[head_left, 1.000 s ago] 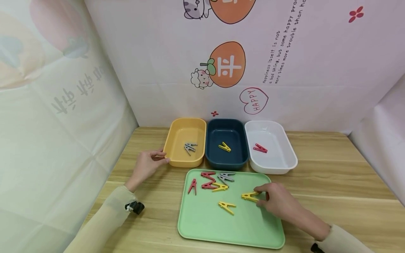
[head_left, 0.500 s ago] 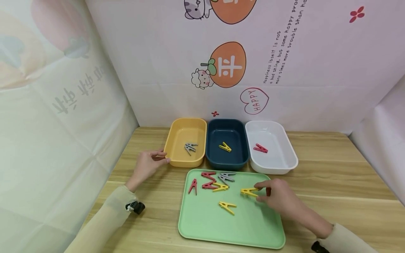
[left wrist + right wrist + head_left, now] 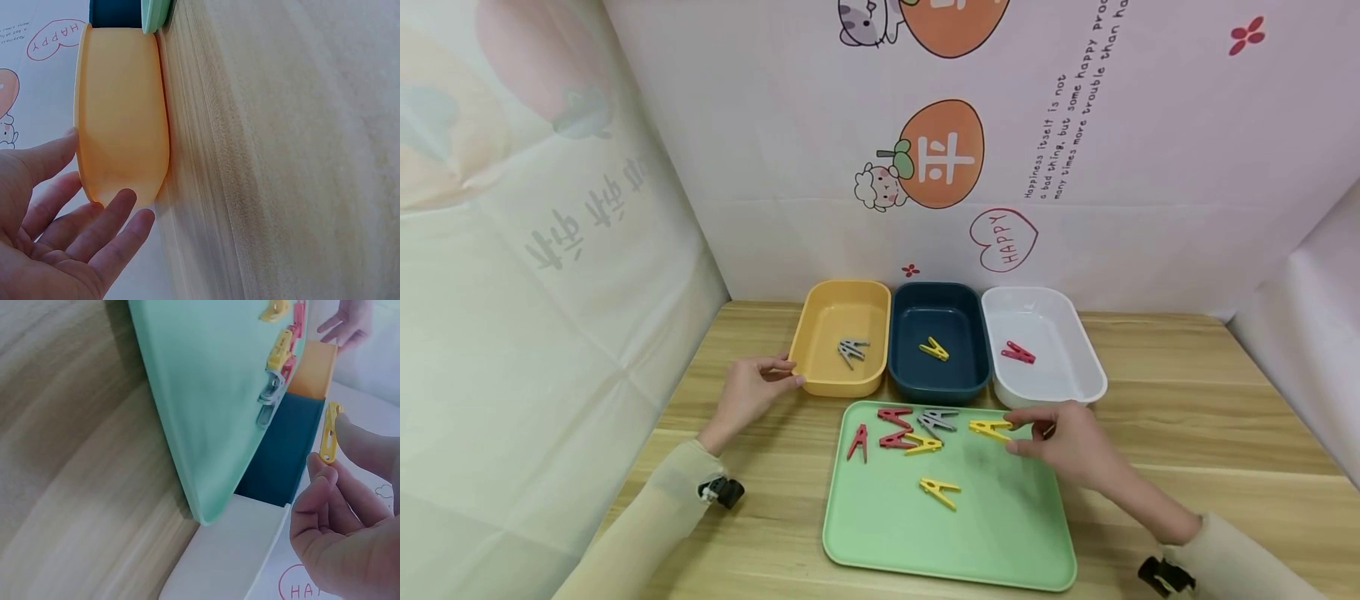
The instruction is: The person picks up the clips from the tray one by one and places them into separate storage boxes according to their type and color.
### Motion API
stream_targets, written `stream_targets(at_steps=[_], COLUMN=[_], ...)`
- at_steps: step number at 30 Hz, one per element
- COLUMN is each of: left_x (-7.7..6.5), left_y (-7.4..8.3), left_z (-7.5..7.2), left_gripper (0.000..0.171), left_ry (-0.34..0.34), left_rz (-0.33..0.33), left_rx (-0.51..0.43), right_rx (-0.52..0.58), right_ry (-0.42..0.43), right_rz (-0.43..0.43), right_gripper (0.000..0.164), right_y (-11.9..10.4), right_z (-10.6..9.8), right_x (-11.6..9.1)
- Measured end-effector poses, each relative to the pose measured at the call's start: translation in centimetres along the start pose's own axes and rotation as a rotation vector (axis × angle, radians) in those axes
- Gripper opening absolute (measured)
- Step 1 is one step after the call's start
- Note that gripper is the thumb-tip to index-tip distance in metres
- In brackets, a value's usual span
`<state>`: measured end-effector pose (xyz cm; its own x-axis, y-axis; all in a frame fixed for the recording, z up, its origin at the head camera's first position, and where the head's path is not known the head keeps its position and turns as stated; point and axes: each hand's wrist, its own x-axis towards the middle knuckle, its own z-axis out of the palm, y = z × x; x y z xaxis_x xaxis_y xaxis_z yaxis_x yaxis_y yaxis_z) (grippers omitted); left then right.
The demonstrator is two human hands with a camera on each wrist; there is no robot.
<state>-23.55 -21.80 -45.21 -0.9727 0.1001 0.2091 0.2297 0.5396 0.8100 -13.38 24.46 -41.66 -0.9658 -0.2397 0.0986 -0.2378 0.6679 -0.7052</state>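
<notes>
My right hand [image 3: 1067, 442] pinches a yellow clothespin [image 3: 990, 429] by its spread legs, thumb below and index finger above, over the far right of the green tray [image 3: 955, 550]. In the right wrist view the yellow clothespin [image 3: 329, 434] is held between thumb and fingertips. My left hand [image 3: 752, 396] touches the near left corner of the yellow bin [image 3: 838, 388], fingers loosely extended along its outside. On the tray lie several red clothespins [image 3: 859, 442], grey clothespins [image 3: 936, 420] and yellow clothespins [image 3: 938, 492].
Beside the yellow bin stand a dark blue bin [image 3: 936, 387] and a white bin [image 3: 1082, 367], side by side against the printed backdrop [image 3: 820, 192]. They hold grey clothespins [image 3: 852, 350], a yellow one and red clothespins [image 3: 1018, 352] respectively. All rest on a wooden table [image 3: 1210, 400].
My right hand has lifted the yellow clothespin off the tray and moved it away from me, toward the bins. My left hand has stayed at the yellow bin's corner.
</notes>
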Motion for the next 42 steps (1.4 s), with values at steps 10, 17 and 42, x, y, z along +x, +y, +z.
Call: stream_targets(at_steps=[10, 17, 42], left_x=[0.1, 0.2, 0.0], left_y=[0.0, 0.0, 0.0], left_z=[0.0, -0.1, 0.0], left_gripper=[0.033, 0.033, 0.032], left_ry=[-0.004, -0.001, -0.002], left_rz=[-0.005, -0.001, 0.002], left_rx=[0.006, 0.013, 0.017], right_rx=[0.015, -0.013, -0.057], right_ry=[0.007, 0.027, 0.036], right_rz=[0.01, -0.013, -0.011], right_gripper=[0.028, 0.03, 0.033], right_y=[-0.5, -1.0, -0.5], right_z=[-1.5, -3.1, -4.8], right_x=[1.4, 2.7, 7.4])
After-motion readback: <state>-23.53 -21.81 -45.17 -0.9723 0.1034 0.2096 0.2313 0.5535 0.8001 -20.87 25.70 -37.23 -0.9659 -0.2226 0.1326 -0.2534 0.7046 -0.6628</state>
